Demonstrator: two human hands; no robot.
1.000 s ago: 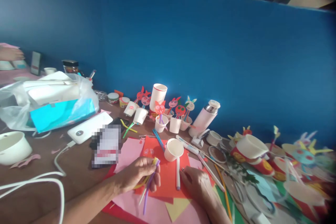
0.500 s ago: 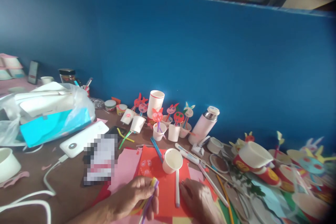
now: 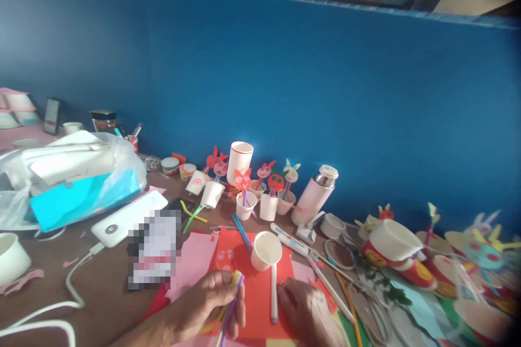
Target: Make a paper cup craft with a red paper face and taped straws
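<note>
My left hand (image 3: 217,298) is closed around a yellow straw (image 3: 236,277) and a purple straw (image 3: 233,306), whose upper ends stick up side by side between thumb and fingers. Red paper (image 3: 254,303) lies beneath both hands. Resting on the paper's right side is my right hand (image 3: 307,303), fingers loosely spread and nothing seen in them. Just left of its fingertips lies a white marker (image 3: 274,295). A white paper cup (image 3: 266,251) stands at the marker's top end. Two blue straws (image 3: 243,232) touch the paper's upper edge, and a face is drawn (image 3: 226,258) near its left side.
Behind stand several paper cups with animal-face puppets (image 3: 243,180), a cup stack (image 3: 240,160) and a pink flask (image 3: 315,195). To the left are a phone (image 3: 157,249), a power bank (image 3: 129,218) and a stuffed plastic bag (image 3: 81,173). Cups and scraps crowd the right.
The view has shifted slightly. My left hand still grips the straws in nearly the same place, and my right hand stays on the red paper.
</note>
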